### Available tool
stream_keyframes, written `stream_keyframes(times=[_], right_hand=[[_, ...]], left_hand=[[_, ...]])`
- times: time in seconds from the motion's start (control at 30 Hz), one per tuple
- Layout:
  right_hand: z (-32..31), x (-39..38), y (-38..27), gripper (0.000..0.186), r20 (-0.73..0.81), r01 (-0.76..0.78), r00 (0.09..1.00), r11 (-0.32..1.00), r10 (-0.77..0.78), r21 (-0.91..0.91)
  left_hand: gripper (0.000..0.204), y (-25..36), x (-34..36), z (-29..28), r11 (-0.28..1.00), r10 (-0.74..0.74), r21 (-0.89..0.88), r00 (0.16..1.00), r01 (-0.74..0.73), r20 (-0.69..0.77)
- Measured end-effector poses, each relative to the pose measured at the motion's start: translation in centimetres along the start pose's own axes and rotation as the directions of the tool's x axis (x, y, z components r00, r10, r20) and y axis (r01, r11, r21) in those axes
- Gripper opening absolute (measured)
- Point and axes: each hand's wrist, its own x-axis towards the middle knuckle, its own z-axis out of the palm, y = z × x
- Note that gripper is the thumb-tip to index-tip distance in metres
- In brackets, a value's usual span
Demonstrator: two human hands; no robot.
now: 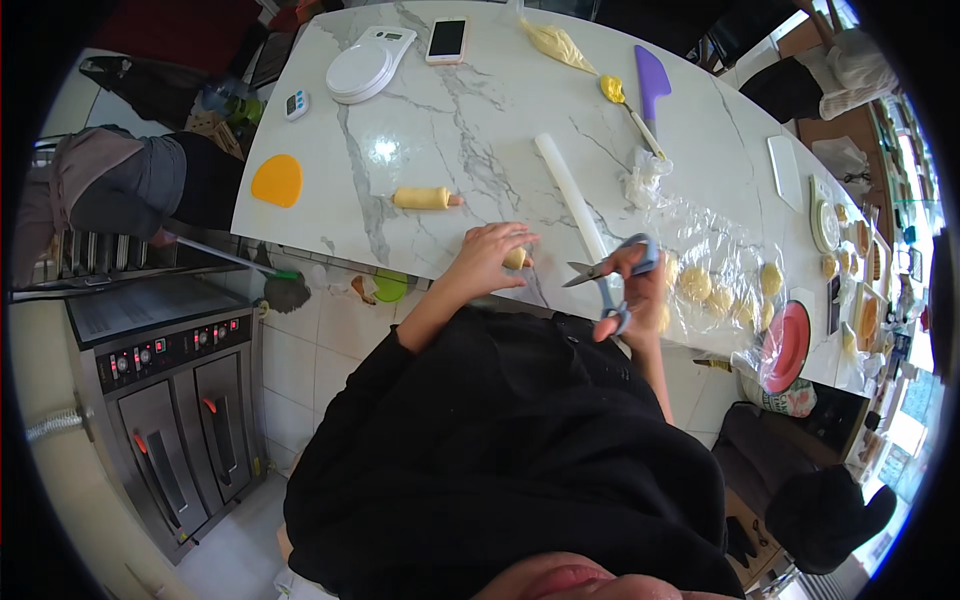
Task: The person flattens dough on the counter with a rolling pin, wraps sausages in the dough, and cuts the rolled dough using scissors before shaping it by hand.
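My left hand (487, 258) is curled around a short sausage roll in pale dough (517, 258) at the table's near edge; the fingers hide much of it. In my right hand (646, 290) is a pair of scissors (602, 272) with grey-blue handles. The blades are spread and point left toward the roll, apart from it. Farther left lies another dough-wrapped sausage (422, 198), its pink end sticking out on the right. A white rolling pin (570, 195) lies beyond the scissors.
Dough balls (695, 284) rest under clear plastic at right, beside a red plate (788, 346). Toward the back are a white scale (362, 70), phone (447, 41), piping bag (558, 45) and purple spatula (652, 80). An orange scraper (277, 180) lies left. A person (120, 190) holds a broom near the oven (180, 400).
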Motion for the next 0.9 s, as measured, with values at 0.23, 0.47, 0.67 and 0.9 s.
stream_keyframes(times=[0.23, 0.47, 0.67, 0.9], right_hand=[[4.0, 0.6, 3.3, 0.081, 0.125, 0.06, 0.99, 0.998, -0.06, 0.003], [5.2, 1.3, 4.1, 0.08, 0.137, 0.066, 0.989, 0.995, -0.056, -0.069], [5.1, 1.6, 3.9, 0.073, 0.149, 0.059, 0.988, 0.993, -0.043, -0.106], [5.5, 1.7, 3.9, 0.066, 0.139, 0.076, 0.988, 0.993, -0.063, -0.088]], left_hand=[[0.026, -2.5, -0.1, 2.4, 0.992, 0.012, -0.122, 0.998, -0.02, -0.065], [0.025, -3.0, 0.1, 2.8, 0.968, 0.096, -0.202, 0.962, -0.15, -0.254], [0.027, -2.3, -0.2, 1.8, 0.933, -0.044, -0.359, 0.99, -0.007, -0.133], [0.024, -2.4, -0.5, 2.2, 0.919, -0.115, -0.391, 0.985, 0.057, -0.126]])
